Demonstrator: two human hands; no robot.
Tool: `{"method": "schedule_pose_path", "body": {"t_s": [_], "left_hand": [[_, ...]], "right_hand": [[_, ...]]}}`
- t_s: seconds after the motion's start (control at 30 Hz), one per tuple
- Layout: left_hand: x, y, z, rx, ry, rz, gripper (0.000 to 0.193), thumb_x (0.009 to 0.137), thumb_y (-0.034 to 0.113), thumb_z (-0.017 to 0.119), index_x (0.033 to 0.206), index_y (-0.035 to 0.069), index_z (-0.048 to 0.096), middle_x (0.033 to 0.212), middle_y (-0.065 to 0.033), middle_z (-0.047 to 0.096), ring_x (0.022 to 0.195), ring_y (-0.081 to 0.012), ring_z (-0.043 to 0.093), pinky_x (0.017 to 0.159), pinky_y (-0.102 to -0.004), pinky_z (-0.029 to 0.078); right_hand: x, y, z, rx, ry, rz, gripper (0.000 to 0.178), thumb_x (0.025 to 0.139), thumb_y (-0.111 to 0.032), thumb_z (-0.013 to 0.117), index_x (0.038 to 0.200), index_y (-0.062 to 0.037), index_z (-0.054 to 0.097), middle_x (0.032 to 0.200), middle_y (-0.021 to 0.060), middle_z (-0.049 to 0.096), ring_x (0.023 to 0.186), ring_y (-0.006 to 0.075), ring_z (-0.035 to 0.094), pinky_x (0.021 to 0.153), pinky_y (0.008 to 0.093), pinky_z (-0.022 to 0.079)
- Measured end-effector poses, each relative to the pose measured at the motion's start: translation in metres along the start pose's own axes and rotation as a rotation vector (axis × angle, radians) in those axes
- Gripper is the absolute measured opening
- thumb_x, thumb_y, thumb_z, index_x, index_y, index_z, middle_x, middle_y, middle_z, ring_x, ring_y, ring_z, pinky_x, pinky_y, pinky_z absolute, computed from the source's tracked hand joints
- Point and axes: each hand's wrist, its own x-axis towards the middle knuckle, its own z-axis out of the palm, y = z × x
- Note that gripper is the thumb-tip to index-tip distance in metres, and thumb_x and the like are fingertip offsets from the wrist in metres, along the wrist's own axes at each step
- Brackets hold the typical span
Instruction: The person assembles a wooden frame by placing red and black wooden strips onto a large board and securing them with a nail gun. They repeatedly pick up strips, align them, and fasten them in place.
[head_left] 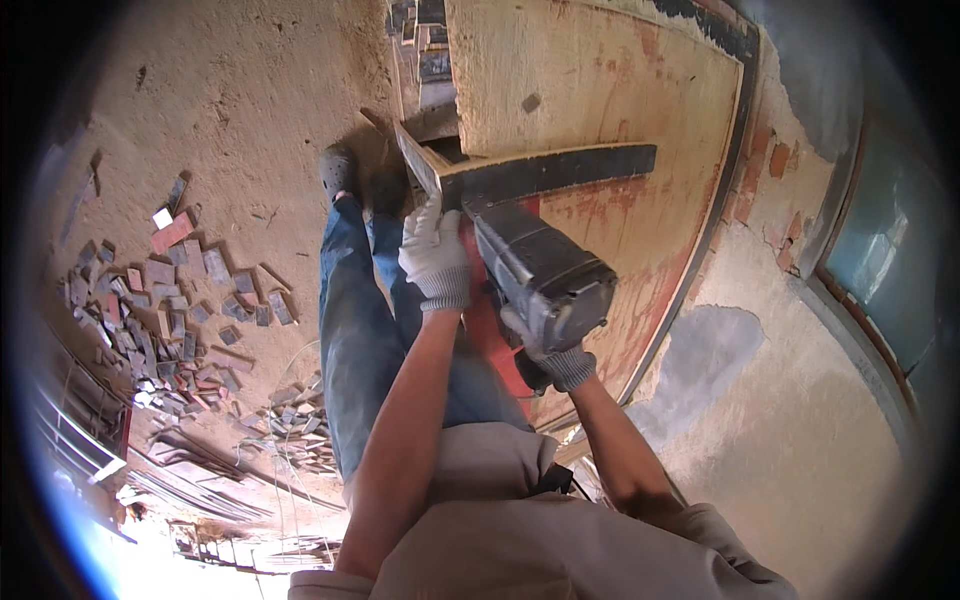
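Power tool (548,265): black, over the tan-and-red board (610,80), nose at the dark strip (570,172) | my gloved right hand (552,360): curled round its rear underside | my gloved left hand (434,252): at the strip's left end, can't tell if pinching

Bulky dark power tool (548,268) — beside a long, dark-faced strip (565,174).
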Motion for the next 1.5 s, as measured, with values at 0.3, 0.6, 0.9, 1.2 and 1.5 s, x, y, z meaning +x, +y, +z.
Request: {"method": "schedule_pose_path", "body": {"t_s": [0.3,0.6,0.9,1.2,1.5], "left_hand": [[-0.007,-0.016,-0.007,-0.040,-0.059,0.113,0.033,0.092,-0.002,0.061,0.122,0.003,0.073,0.114,-0.0178,0.072,0.107,-0.0312,0.069,0.098,-0.0371,0.051],[0.002,-0.015,-0.010,-0.114,-0.071,0.100,0.029,0.093,-0.002,0.059,0.118,0.001,0.074,0.109,-0.0164,0.074,0.106,-0.0270,0.069,0.102,-0.0350,0.050],[0.020,0.000,-0.013,-0.012,-0.057,0.146,0.024,0.091,0.010,0.071,0.114,0.006,0.075,0.105,-0.0150,0.073,0.106,-0.0279,0.068,0.097,-0.0369,0.052],[0.086,0.014,0.001,0.164,-0.323,0.332,0.019,0.075,0.016,0.083,0.092,0.008,0.081,0.090,-0.0114,0.073,0.092,-0.0273,0.067,0.086,-0.0383,0.053],[0.099,0.002,0.002,0.040,-0.424,0.110,0.018,0.076,0.011,0.086,0.092,0.006,0.081,0.087,-0.0085,0.075,0.087,-0.0189,0.068,0.085,-0.0319,0.054]], "right_hand": [[-0.010,0.026,0.015,-0.151,0.021,-0.089,0.033,0.095,-0.024,0.070,0.120,-0.0038,0.064,0.103,0.0086,0.065,0.090,0.0223,0.062,0.077,0.0387,0.052],[-0.006,0.018,0.018,-0.064,0.249,-0.197,0.051,0.088,-0.029,0.071,0.127,0.0007,0.058,0.122,0.0198,0.059,0.113,0.0358,0.058,0.096,0.0500,0.046],[-0.004,-0.008,-0.009,0.114,0.102,0.056,0.021,0.094,-0.021,0.068,0.109,-0.0070,0.066,0.102,0.0095,0.065,0.089,0.0244,0.061,0.076,0.0390,0.050],[-0.006,-0.011,-0.068,0.151,0.046,0.237,0.019,0.099,-0.026,0.067,0.103,-0.0081,0.063,0.079,-0.0007,0.060,0.072,0.0118,0.058,0.065,0.0310,0.049],[0.020,-0.009,-0.077,0.377,0.241,0.211,0.024,0.098,-0.026,0.068,0.083,-0.0091,0.060,0.063,-0.0032,0.051,0.057,0.0098,0.050,0.054,0.0295,0.043]]}}
